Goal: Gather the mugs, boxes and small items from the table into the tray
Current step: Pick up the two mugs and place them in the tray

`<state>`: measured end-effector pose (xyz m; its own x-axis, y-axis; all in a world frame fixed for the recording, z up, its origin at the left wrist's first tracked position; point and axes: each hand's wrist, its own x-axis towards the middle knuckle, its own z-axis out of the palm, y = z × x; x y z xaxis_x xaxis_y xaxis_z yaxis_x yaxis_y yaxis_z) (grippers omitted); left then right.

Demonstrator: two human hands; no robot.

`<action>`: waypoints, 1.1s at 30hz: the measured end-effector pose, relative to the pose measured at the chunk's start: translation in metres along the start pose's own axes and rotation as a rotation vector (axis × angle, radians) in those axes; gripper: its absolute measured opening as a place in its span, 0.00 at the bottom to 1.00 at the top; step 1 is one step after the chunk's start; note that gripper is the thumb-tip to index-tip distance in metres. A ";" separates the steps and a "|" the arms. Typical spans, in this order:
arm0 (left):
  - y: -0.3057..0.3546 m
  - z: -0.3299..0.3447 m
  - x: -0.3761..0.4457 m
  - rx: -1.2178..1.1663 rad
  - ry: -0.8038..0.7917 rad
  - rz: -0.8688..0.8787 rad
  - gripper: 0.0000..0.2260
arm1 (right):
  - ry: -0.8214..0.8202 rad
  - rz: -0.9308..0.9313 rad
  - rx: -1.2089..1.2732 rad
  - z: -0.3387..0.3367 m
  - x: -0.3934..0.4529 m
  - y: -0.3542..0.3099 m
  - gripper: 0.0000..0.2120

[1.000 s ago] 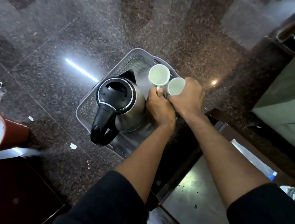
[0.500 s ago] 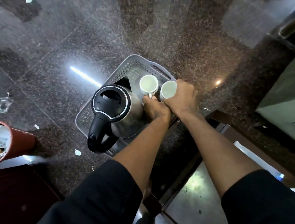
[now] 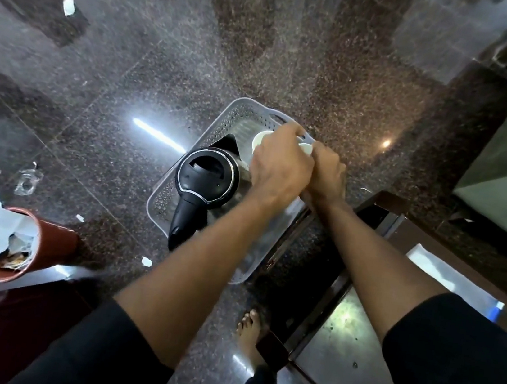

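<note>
Holding both mugs over the far end of the grey tray [image 3: 180, 194], we keep the kettle [image 3: 207, 176] as our landmark. Our left hand [image 3: 276, 169] sits just beyond and right of the kettle, its fingers [image 3: 290, 132] curled over the left mug [image 3: 261, 137], whose white rim peeks out beneath them. Our right hand [image 3: 326, 172] lies further right of the kettle, touching the left hand, fingers clenched round the right mug [image 3: 305, 148], mostly hidden. We cannot tell whether either mug touches the tray, which rests on the floor [image 3: 298, 51] beside the desk [image 3: 337, 330].
</note>
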<state>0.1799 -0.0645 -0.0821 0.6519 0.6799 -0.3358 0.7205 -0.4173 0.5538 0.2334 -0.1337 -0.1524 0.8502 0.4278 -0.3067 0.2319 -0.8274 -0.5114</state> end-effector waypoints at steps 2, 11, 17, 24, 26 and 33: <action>0.005 -0.023 0.020 0.231 -0.060 0.125 0.16 | -0.001 0.001 -0.007 0.002 -0.003 -0.001 0.22; -0.021 -0.064 0.119 0.713 -0.477 0.448 0.30 | 0.079 0.113 -0.021 0.029 0.000 -0.007 0.32; -0.039 -0.058 0.143 0.758 -0.627 0.591 0.36 | 0.164 0.140 0.009 0.046 0.005 -0.012 0.25; -0.062 -0.063 0.153 0.848 -0.513 0.815 0.26 | 0.165 0.099 0.022 0.058 0.012 -0.028 0.28; -0.073 -0.064 0.154 0.856 -0.441 0.868 0.23 | 0.139 0.085 0.039 0.063 0.016 -0.035 0.29; -0.099 -0.076 0.164 0.826 -0.320 0.929 0.26 | 0.149 0.086 0.091 0.071 0.024 -0.051 0.33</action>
<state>0.1973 0.1338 -0.1343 0.9310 -0.1926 -0.3102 -0.1758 -0.9811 0.0814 0.2080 -0.0550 -0.1908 0.9271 0.2931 -0.2335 0.1179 -0.8195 -0.5608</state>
